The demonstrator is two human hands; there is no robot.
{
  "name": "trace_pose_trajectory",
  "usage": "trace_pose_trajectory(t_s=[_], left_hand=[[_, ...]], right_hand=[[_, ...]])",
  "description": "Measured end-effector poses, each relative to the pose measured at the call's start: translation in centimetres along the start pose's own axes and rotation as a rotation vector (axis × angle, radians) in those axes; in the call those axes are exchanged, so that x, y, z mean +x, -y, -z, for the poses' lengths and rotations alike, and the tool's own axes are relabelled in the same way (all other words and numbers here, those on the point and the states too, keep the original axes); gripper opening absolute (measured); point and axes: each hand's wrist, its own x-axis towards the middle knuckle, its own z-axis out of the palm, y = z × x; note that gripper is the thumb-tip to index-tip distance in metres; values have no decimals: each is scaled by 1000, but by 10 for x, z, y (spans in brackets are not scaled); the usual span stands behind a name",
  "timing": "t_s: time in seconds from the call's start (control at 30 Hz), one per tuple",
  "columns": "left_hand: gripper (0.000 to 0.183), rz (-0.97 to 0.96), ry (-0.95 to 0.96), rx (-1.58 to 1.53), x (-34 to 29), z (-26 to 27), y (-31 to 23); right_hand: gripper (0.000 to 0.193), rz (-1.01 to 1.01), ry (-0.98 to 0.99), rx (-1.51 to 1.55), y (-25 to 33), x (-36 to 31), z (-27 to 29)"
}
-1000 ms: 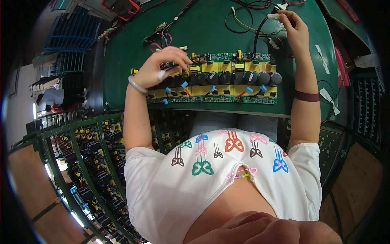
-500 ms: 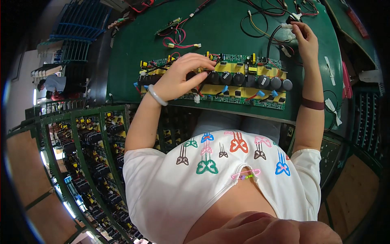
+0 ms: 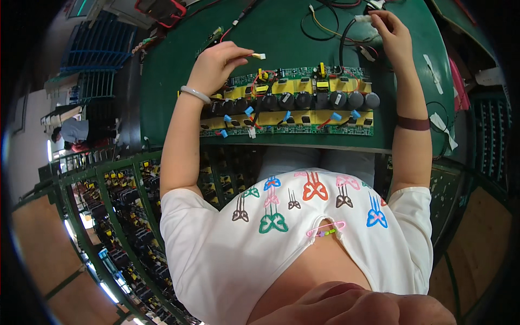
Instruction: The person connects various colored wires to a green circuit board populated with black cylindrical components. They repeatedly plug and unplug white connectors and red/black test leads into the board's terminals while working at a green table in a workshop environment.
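A long green circuit board (image 3: 355,129) lies along the near edge of the table, with yellow strips, a row of black round capacitors (image 3: 303,100) and several blue-tipped leads (image 3: 287,115). Over its far left end, my left hand (image 3: 216,64) pinches a small white wire connector (image 3: 259,56) between thumb and fingertips. Its wires are mostly hidden by the hand. Beyond the board's right end, my right hand (image 3: 395,39) grips a white plug (image 3: 363,18) on a black cable (image 3: 343,43) that runs down to the board's far edge.
The green table (image 3: 276,32) holds loose coiled wires (image 3: 319,35) at the far side and a small circuit board (image 3: 215,34) behind my left hand. A red-and-black object (image 3: 161,12) sits at the far left. Racks of boards (image 3: 119,216) stand below left; a person (image 3: 76,131) is in the background.
My left hand has moved from over the board to beyond its far edge and taken hold of the white wire connector. My right hand keeps its plug, and appears slightly farther away.
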Motion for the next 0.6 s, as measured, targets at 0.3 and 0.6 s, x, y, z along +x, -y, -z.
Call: trace_pose_trajectory(t_s=[0.3, 0.6], left_hand=[[9, -303, 87, -95, 49, -30, -68], [12, -285, 255, 105, 58, -42, -85]], right_hand=[[13, -39, -85, 29, 40, -9, -12], [15, -26, -91, -4, 49, -10, -15]])
